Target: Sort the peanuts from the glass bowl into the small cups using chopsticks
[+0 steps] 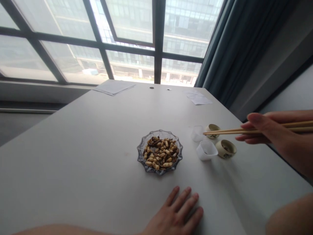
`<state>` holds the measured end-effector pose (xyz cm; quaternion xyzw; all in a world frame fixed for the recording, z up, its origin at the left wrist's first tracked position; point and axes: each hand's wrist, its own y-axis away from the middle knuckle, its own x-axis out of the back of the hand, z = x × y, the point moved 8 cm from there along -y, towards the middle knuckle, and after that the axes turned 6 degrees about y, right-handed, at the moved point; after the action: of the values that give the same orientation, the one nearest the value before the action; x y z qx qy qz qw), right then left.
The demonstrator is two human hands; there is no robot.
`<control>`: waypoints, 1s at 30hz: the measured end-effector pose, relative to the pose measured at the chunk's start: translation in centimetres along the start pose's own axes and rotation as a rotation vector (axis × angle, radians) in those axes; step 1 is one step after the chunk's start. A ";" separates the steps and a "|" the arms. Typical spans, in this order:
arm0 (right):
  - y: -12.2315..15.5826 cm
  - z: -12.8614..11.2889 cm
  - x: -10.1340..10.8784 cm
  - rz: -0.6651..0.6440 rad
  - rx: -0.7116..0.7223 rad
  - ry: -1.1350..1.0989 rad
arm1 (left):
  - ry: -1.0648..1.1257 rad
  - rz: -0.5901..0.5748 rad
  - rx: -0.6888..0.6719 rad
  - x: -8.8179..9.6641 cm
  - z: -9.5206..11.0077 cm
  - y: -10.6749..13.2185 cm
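My right hand grips a pair of wooden chopsticks, whose tips hover over the small cups at the right. My left hand lies flat on the white table with fingers spread, just in front of a scalloped glass dish holding peanuts and dark seeds. Right of the dish stand two clear plastic cups and two cream ceramic cups. The chopstick tips hold nothing.
Sheets of paper lie at the table's far edge and another sheet at the far right. A large window lies beyond, with a grey curtain to the right.
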<state>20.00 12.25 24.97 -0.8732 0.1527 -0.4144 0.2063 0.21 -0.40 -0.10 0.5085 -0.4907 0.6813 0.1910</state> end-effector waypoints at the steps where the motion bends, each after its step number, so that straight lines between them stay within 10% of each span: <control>1: -0.3 0.8 0.8 0.028 -0.071 0.116 | 0.017 -0.014 0.005 -0.1 0.0 0.0; 10: -4.4 6.5 -3.7 -0.170 -0.270 0.068 | 0.054 0.055 -0.028 -1.1 -0.4 0.3; 17: -4.0 7.0 -2.5 -0.114 -0.280 0.060 | 0.050 0.009 -0.023 -0.5 -0.5 -0.1; 27: -2.1 -0.3 -1.3 0.052 -0.064 0.003 | 0.073 -0.013 -0.005 -1.1 -0.2 0.3; 30: -0.4 -3.8 -4.2 -0.122 0.051 -0.173 | 0.064 -0.051 0.010 -0.4 -0.1 0.0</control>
<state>14.48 13.53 24.50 -0.9078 0.0703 -0.3529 0.2155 0.29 -0.26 -0.45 0.4996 -0.4676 0.6948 0.2213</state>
